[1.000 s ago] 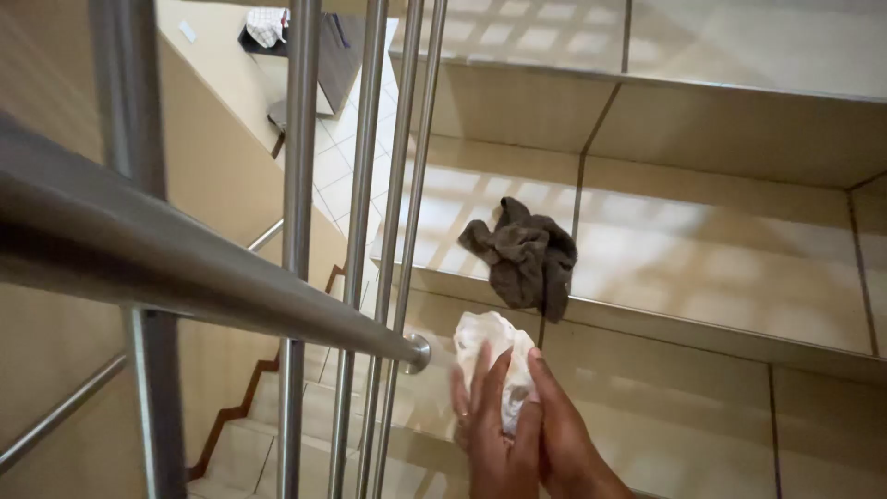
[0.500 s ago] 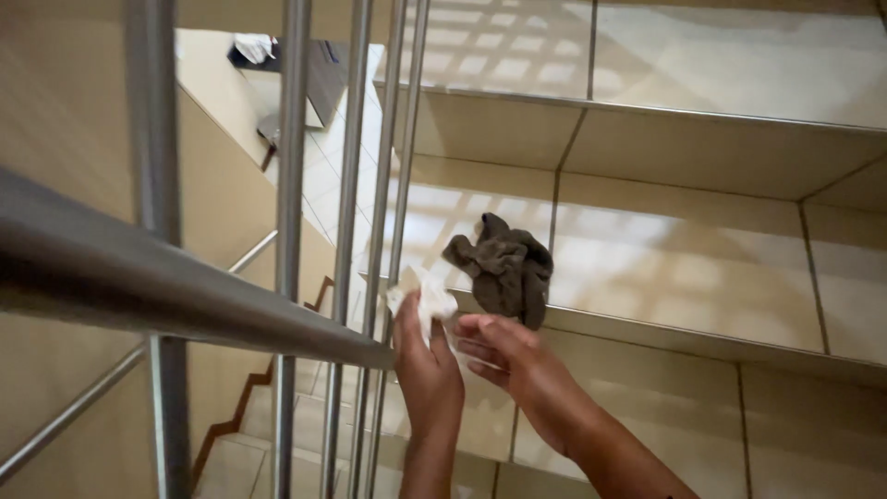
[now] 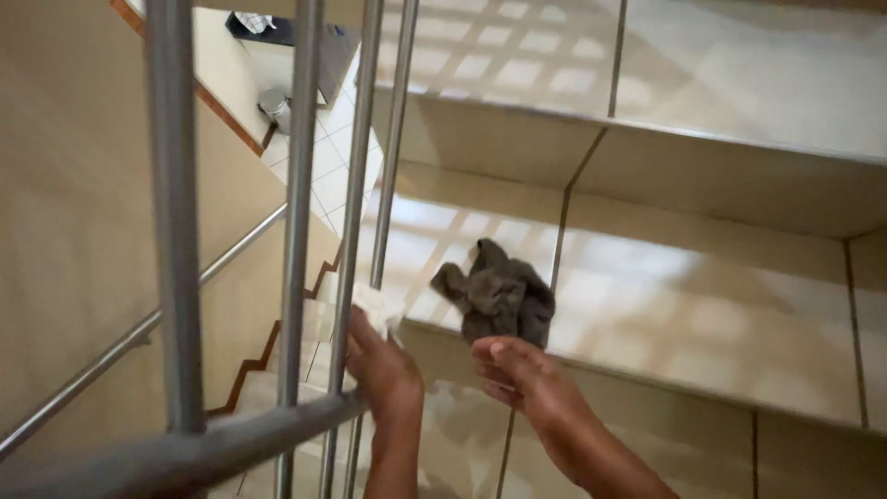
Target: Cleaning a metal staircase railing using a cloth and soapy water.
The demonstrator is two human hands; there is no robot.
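One white cloth (image 3: 377, 310), crumpled, pressed against a steel baluster (image 3: 349, 231) near the step edge. Left hand (image 3: 383, 370) wraps it; fingers look closed on cloth and bar, though blur makes the exact grip hard to tell. Right hand (image 3: 522, 370) hangs free, fingers loosely apart, holding nothing, just below a dark grey rag (image 3: 496, 300) bunched on the tiled step (image 3: 693, 314). Handrail (image 3: 166, 453) runs across lower left. Lower flight of stairs (image 3: 277, 370) visible through the bars.

left hand (image 3: 381, 362): fingers curled, clutching | right hand (image 3: 517, 368): open, fingers extended
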